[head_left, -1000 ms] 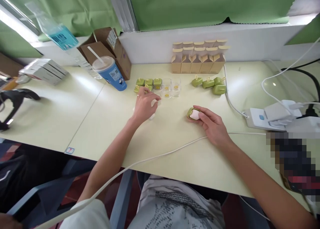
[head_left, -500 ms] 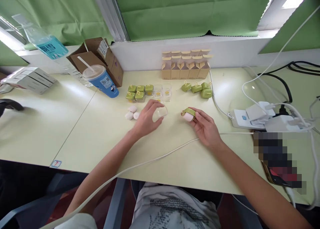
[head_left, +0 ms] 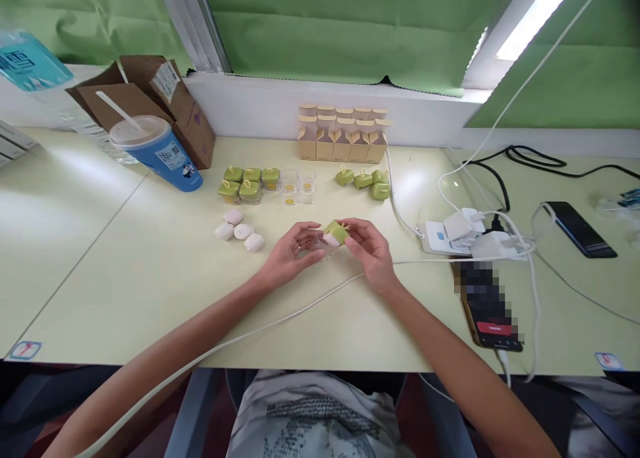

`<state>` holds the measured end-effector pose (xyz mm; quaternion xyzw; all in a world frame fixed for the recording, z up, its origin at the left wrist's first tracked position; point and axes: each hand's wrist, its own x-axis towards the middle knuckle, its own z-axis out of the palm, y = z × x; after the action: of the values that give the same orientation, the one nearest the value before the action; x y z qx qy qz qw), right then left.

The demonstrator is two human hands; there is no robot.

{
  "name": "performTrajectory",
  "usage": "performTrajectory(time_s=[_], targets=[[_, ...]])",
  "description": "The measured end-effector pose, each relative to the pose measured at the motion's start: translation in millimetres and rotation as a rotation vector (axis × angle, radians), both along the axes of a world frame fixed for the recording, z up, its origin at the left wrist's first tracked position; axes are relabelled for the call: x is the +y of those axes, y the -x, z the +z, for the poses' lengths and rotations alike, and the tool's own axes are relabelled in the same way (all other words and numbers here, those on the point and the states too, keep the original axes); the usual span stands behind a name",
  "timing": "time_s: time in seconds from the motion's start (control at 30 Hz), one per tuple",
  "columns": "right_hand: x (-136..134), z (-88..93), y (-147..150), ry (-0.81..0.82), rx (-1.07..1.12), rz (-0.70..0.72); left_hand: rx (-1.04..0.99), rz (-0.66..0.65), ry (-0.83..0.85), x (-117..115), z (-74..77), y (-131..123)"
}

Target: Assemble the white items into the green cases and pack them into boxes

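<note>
My left hand (head_left: 294,253) is closed around a small clear plastic container (head_left: 311,243), its opening tilted toward the right. In my right hand (head_left: 369,250) is a green lid (head_left: 336,233) with a pale pinkish-white piece (head_left: 330,240) under it. The lid and the pale piece meet the mouth of the container; how far the piece sits inside I cannot tell. Several similar pale pieces (head_left: 243,231) lie left of my left hand. Behind them stand green-lidded containers (head_left: 250,190) beside open clear containers (head_left: 299,183). Loose green lids (head_left: 363,179) lie behind my right hand.
Small open cartons (head_left: 343,145) stand against the wall. A blue cup (head_left: 167,157), a brown cardboard box (head_left: 193,128) and a bottle (head_left: 37,61) are at left. A power strip (head_left: 437,238) and phone (head_left: 493,311) lie right; a white cable (head_left: 300,316) crosses the front.
My hands have come together, bringing the green lid and pale piece to the clear container. The camera view has shifted to the right.
</note>
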<state>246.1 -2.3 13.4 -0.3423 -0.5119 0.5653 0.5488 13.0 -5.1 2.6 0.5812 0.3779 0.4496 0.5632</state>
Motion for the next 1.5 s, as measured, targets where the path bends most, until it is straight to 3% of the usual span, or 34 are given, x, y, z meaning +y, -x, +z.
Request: performTrajectory(time_s=[0.13,0.43,0.6,0.8,1.0,1.23,1.5], targets=[[-2.7,-0.9,1.0,-0.078,-0.081,0.050,-0.013,0.024,0.042,0.6,-0.8,1.5],[-3.4,-5.2,3.0,-0.143,-0.154,-0.064,-0.130,-0.029,0.111,5.1,-4.9,1.1],[-1.6,-4.4,1.8,-0.191,-0.257,0.022,-0.214,-0.075,0.162,5.4,-8.3,1.0],[0.2,-7.0,-2.7,-0.179,-0.292,-0.007,-0.122,-0.063,0.127,2.1,1.5,2.0],[0.4,-6.8,-5.4,-0.182,-0.291,-0.048,-0.221,0.015,0.178,1.8,5.5,-5.4],[3.0,-5.4,-8.8,-0.480,-0.427,-0.010,-0.298,-0.058,0.226,2.2,12.2,-4.4],[0.9,-0.8,-6.3,-0.639,-0.453,-0.013,-0.287,-0.042,0.217,2.7,11.2,-6.9]])
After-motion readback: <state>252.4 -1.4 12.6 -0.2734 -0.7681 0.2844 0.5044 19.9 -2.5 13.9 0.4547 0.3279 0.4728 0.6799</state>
